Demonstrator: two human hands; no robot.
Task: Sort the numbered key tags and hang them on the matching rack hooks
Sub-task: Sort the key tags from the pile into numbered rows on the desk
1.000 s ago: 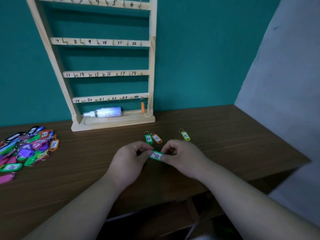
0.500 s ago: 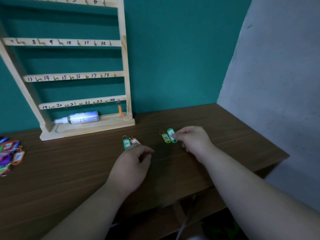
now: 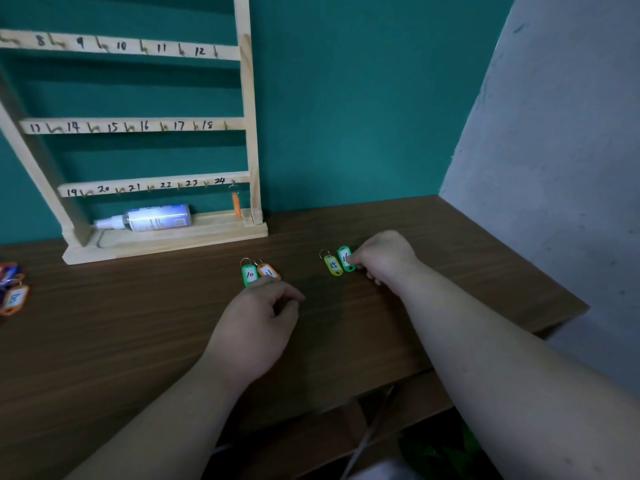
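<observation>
Right hand (image 3: 381,258): fingers curled, fingertips pinching the near end of a green key tag (image 3: 345,258). The tag lies flat on the desk (image 3: 138,341), right side, touching or just beside yellow-green tag 15 (image 3: 333,265). Its label shows a 1; a fingertip covers the second digit, so I can't read it.

Left hand (image 3: 256,320): loosely curled, holding nothing, low over the desk. Its knuckles sit just in front of green tag 10 (image 3: 249,274) and orange tag 11 (image 3: 268,271), which lie as a pair and touch each other. I can't tell whether the hand touches them.

Rack (image 3: 247,98) stands at the back against the teal wall, with numbered rails. Only one orange tag (image 3: 236,204) is hung, on hook 24. A spray bottle (image 3: 156,218) lies on the rack base. More loose tags (image 3: 14,296) sit at the far left edge of the desk.

My read: this is the sorting stage, laying tags in number order on the desk, and hanging has barely begun.

Handling, judged:
- The tags look light, with a stiff, smooth plastic shell, so they could slide under a light touch.
- There's a small split ring at the far end, and it likely swings freely.
- Grip the plastic body by its long edges or the near end and leave the ring clear for the hook.
- The hooks look small, so aim the ring opening carefully. A pinch beats a full grasp.
- Risk: nudging tag 15 out of line when lifting its neighbour.
</observation>
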